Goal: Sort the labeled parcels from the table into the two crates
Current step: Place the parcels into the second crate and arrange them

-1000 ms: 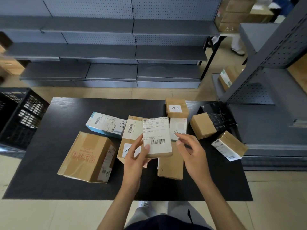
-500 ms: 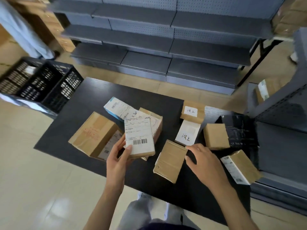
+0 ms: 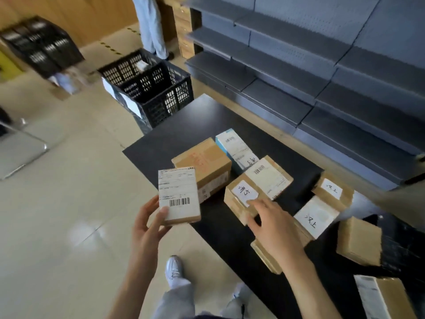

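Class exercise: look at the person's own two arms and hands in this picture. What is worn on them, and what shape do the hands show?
Both forearms are bare up to the frame edge: no sleeves, gloves, watch, rings or bands show. The left hand and the right hand are slim with long fingers and short nails. No markings or cables are visible.

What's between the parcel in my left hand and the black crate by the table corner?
In the head view, only bare floor and the table's corner lie between the held parcel and the crate.
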{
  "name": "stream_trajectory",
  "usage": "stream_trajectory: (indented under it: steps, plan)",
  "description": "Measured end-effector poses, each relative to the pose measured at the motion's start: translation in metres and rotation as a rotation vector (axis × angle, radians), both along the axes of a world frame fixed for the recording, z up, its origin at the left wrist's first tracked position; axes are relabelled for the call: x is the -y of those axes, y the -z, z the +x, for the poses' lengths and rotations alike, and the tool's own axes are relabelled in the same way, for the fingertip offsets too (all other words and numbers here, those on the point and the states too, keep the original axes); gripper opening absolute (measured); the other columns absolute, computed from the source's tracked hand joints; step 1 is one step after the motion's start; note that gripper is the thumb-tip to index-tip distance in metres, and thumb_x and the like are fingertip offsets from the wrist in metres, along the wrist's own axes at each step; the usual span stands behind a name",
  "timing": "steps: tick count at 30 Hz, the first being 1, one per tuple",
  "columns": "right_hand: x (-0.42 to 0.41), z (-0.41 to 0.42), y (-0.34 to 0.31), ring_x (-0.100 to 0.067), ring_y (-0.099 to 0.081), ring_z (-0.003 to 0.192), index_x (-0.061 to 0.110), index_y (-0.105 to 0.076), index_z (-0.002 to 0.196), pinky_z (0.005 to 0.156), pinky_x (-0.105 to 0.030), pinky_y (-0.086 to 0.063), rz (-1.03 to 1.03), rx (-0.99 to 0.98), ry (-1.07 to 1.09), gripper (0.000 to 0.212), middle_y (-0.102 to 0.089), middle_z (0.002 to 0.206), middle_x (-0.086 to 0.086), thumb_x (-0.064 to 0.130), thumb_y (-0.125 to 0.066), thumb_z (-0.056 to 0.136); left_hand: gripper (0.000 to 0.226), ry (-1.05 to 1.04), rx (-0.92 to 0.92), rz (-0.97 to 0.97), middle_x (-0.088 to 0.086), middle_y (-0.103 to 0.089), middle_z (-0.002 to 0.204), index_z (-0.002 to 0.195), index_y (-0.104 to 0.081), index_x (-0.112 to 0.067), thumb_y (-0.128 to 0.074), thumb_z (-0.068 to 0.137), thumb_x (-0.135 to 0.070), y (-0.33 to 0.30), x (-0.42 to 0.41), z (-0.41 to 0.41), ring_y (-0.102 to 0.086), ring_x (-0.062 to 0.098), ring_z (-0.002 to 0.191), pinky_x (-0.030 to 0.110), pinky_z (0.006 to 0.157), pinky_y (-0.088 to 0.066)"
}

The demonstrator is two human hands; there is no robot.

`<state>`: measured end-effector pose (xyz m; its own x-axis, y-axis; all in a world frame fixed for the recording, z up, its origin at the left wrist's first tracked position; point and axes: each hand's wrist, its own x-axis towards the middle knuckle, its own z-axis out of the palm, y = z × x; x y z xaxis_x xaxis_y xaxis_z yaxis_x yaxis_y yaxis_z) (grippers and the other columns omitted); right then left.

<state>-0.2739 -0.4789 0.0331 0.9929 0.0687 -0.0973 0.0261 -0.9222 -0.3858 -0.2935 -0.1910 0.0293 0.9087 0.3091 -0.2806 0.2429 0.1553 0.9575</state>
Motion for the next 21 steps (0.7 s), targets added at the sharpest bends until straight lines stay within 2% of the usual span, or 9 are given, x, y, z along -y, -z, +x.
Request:
stream_trajectory:
  steps: [3,5,8,12,14,16,19,21]
  plan:
    - [-0.058,0.026,-0.004,-0.009,-0.058,0.117,0.029,-0.059,0.135,0.089,-0.026,-0.053,0.023,0.032,-0.071,0.037,-0.060,0.129,0.012,0.041,-0.056,0.100,0.032,-0.062,0.032,-0.052,-0.004,-0.070,0.132,0.132,-0.066,-0.028,-0.065,0.101,-0.021,-0.001,-0.046,0.006,-0.068,0.020,0.121,0.049,0.094,-0.055]
    - [-0.101,0.045,-0.006,-0.008,-0.058,0.117,0.029,-0.059,0.135,0.092,-0.027,-0.053,0.019,0.032,-0.109,0.038,-0.059,0.130,0.013,0.043,-0.056,0.100,0.035,-0.097,0.035,-0.080,-0.003,-0.071,0.131,0.131,-0.066,-0.029,-0.068,0.095,-0.027,0.000,-0.082,0.012,-0.069,0.019,0.119,0.047,0.092,-0.056]
    - [-0.159,0.073,-0.009,-0.007,-0.059,0.112,0.028,-0.060,0.131,0.089,-0.026,-0.054,0.000,0.030,-0.151,0.036,-0.059,0.125,0.015,0.042,-0.058,0.098,0.044,-0.158,0.031,-0.125,-0.002,-0.072,0.129,0.129,-0.068,-0.030,-0.071,0.085,-0.037,0.001,-0.135,0.023,-0.070,0.019,0.116,0.047,0.094,-0.057]
    - [-0.230,0.105,-0.017,-0.012,-0.057,0.118,0.027,-0.061,0.134,0.093,-0.030,-0.052,0.028,0.011,-0.202,0.036,-0.058,0.130,0.014,0.036,-0.060,0.099,0.038,-0.212,0.057,-0.143,-0.001,-0.073,0.127,0.130,-0.067,-0.027,-0.072,0.093,-0.027,0.004,-0.201,0.036,-0.072,0.018,0.113,0.042,0.092,-0.057]
    - [-0.261,0.118,-0.019,-0.012,-0.056,0.122,0.029,-0.061,0.134,0.094,-0.026,-0.048,0.033,0.002,-0.224,0.035,-0.058,0.133,0.015,0.036,-0.058,0.100,0.034,-0.250,0.044,-0.149,-0.001,-0.073,0.128,0.131,-0.066,-0.027,-0.070,0.098,-0.022,0.007,-0.229,0.039,-0.071,0.018,0.114,0.042,0.093,-0.057]
    - [-0.286,0.131,-0.015,-0.011,-0.058,0.118,0.031,-0.063,0.132,0.089,-0.023,-0.046,0.027,0.016,-0.240,0.033,-0.058,0.130,0.017,0.037,-0.058,0.100,0.032,-0.292,0.032,-0.145,-0.002,-0.072,0.129,0.131,-0.066,-0.028,-0.068,0.100,-0.020,0.010,-0.255,0.043,-0.071,0.017,0.113,0.044,0.095,-0.056]
    - [-0.320,0.154,-0.004,-0.008,-0.058,0.116,0.035,-0.061,0.131,0.089,-0.029,-0.053,0.023,-0.023,-0.272,0.034,-0.056,0.130,0.021,0.042,-0.056,0.099,0.035,-0.352,0.006,-0.135,-0.004,-0.073,0.128,0.130,-0.067,-0.031,-0.072,0.096,-0.026,0.015,-0.288,0.052,-0.071,0.015,0.113,0.046,0.097,-0.056]
    - [-0.341,0.173,0.002,-0.008,-0.057,0.118,0.035,-0.061,0.131,0.091,-0.034,-0.054,0.017,-0.039,-0.308,0.034,-0.056,0.130,0.022,0.043,-0.055,0.099,0.031,-0.383,-0.011,-0.134,-0.004,-0.073,0.126,0.129,-0.068,-0.031,-0.069,0.099,-0.021,0.021,-0.306,0.065,-0.071,0.015,0.112,0.045,0.097,-0.056]
